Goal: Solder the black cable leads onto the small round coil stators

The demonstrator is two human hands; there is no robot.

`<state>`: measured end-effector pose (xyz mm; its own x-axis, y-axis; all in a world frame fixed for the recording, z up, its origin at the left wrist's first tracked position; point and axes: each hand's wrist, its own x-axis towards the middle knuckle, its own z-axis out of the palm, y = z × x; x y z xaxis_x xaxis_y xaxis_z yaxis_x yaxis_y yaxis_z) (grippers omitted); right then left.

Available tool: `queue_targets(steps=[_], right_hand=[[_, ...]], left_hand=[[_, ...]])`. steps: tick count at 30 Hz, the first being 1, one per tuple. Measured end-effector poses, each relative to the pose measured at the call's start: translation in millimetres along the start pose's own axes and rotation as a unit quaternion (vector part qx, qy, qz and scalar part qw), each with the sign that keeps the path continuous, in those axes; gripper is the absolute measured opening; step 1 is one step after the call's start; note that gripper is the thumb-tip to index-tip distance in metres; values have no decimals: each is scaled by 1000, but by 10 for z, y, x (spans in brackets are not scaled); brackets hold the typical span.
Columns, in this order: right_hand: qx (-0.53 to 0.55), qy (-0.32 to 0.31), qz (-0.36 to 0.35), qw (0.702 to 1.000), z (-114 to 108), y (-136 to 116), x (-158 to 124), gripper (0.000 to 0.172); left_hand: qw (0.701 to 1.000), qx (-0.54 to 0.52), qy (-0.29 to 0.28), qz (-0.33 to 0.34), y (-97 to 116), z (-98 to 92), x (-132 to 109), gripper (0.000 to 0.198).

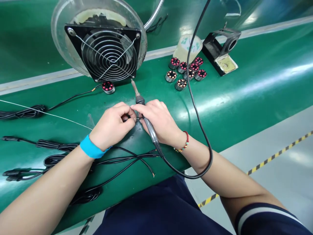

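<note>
My left hand [114, 122], with a blue wrist band, is closed in a pinch on a black cable [125, 120]; most of the cable is hidden by the fingers. A short thin wire end [137, 118] shows between my two hands. My right hand [160, 122] holds a soldering iron [150, 130] with its tip pointing away from me, near the fan's lower corner. The right thumb and fingertips come close to the wire end; whether they grip it I cannot tell. One motor stator [108, 87] with red windings sits in front of the fan, wires attached.
A fan with a wire guard [112, 55] stands at the back. Several stators [181, 84] cluster by a yellowish translucent block [187, 49]. An iron stand [221, 52] is at back right. Coiled black cables [56, 145] lie left; the iron's cord [195, 104] loops over my right forearm.
</note>
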<state>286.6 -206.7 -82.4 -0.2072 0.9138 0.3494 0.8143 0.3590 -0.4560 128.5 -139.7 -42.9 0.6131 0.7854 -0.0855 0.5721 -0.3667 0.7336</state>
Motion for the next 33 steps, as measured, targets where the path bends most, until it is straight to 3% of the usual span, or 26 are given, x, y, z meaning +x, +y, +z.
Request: queue_targets(steps=[8, 16, 18, 24, 33], right_hand=[[146, 128, 29, 981, -209, 23, -80, 31], [195, 227, 61, 952, -306, -9, -113, 5], [195, 245, 50, 948, -316, -15, -134, 10], [153, 230, 77, 958, -343, -33, -173, 23], [161, 213, 89, 960, -354, -68, -156, 24]], left_hand=[[1000, 5, -12, -7, 15, 21, -2, 11], [1000, 19, -2, -7, 1, 60, 14, 13], [1000, 20, -4, -9, 2, 58, 18, 13], [999, 27, -12, -18, 16, 44, 21, 13], [999, 29, -14, -30, 31, 46, 32, 12]])
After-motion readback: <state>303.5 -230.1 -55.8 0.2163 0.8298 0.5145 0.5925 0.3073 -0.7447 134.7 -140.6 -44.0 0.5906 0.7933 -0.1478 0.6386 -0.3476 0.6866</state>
